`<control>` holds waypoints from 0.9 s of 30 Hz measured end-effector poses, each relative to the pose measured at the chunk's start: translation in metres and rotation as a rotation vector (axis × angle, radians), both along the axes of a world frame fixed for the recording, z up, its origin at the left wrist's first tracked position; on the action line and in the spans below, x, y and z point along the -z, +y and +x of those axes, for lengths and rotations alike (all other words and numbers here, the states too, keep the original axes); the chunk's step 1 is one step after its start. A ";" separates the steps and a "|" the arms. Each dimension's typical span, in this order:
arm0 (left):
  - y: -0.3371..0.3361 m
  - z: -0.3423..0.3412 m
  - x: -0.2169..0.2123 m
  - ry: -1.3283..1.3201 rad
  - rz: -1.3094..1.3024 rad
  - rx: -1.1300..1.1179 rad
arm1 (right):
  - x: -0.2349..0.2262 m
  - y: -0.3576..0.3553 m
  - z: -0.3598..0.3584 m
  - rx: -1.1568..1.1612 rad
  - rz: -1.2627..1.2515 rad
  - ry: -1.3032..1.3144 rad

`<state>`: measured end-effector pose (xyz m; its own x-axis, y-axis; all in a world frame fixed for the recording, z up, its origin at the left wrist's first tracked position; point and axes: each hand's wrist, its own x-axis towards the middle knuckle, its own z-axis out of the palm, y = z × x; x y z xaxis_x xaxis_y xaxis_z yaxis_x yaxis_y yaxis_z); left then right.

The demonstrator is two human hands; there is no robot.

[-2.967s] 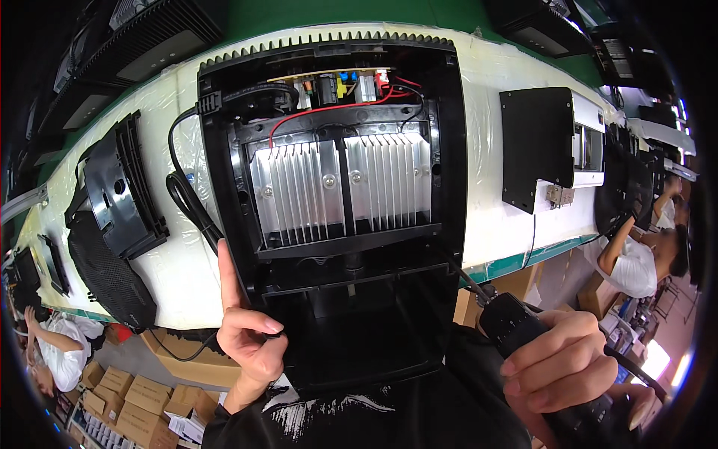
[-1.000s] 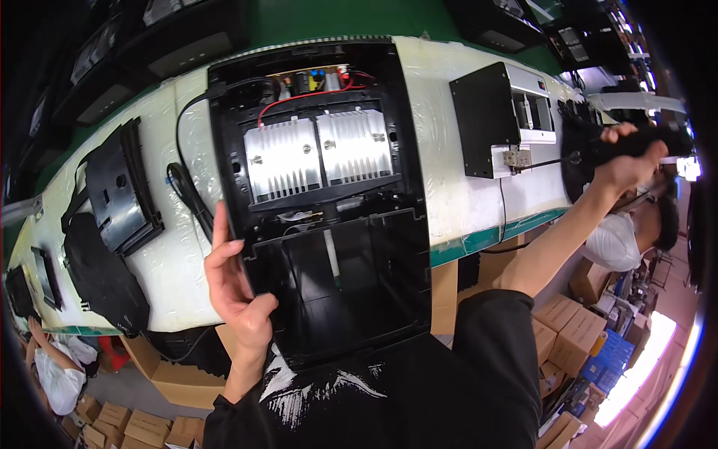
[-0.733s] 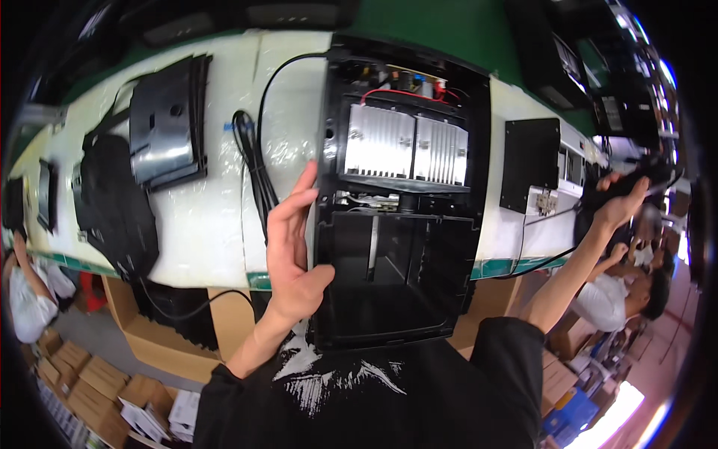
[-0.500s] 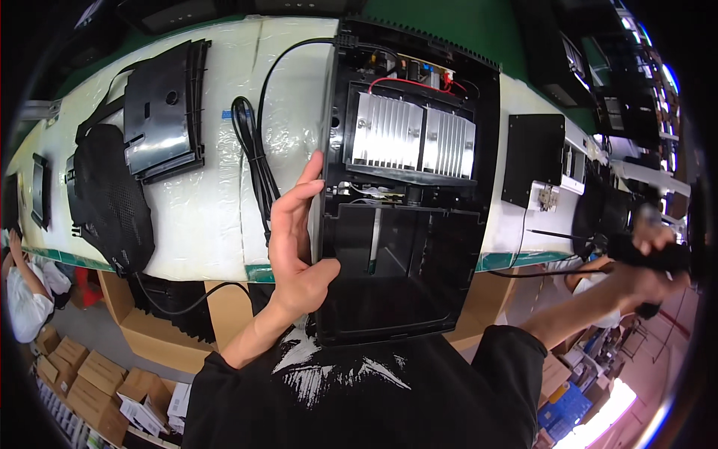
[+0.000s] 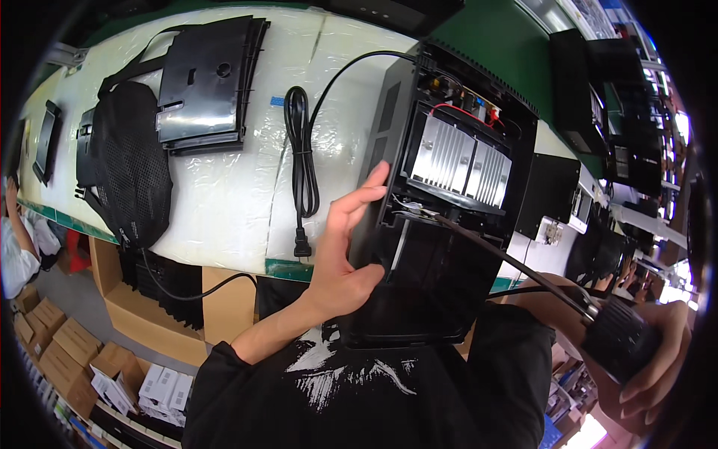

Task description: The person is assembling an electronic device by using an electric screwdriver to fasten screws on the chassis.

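Observation:
A black device housing [image 5: 396,340] stands open in front of me, its near edge against my shirt. Inside it sit two ribbed silver heat sinks [image 5: 460,166], with red wires and small circuit parts beyond them. My left hand [image 5: 346,266] grips the left wall of the housing, fingers outside and thumb over the edge. My right hand [image 5: 658,367] is wrapped round the thick black body of a long-shafted screwdriver [image 5: 516,263]. The shaft slants leftward into the housing, its tip by thin wires below the heat sinks; whether it touches a screw cannot be made out.
A coiled black power cord [image 5: 301,161] lies left of the housing on the white-covered table [image 5: 217,209]. Further left are black plastic panels [image 5: 206,86] and a black mesh bag [image 5: 133,165]. A flat black panel [image 5: 550,194] lies right. Cardboard boxes [image 5: 60,337] stand lower left.
My right hand has brought the screwdriver from the far right to the housing's inside. The housing has tilted and the whole view has shifted, while my left hand keeps its grip.

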<state>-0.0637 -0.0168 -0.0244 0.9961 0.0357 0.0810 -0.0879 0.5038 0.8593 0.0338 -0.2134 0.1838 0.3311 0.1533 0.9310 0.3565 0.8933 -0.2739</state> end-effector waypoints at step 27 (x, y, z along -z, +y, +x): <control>0.008 0.005 0.002 0.011 0.003 0.044 | 0.044 0.061 0.013 0.158 -1.182 0.202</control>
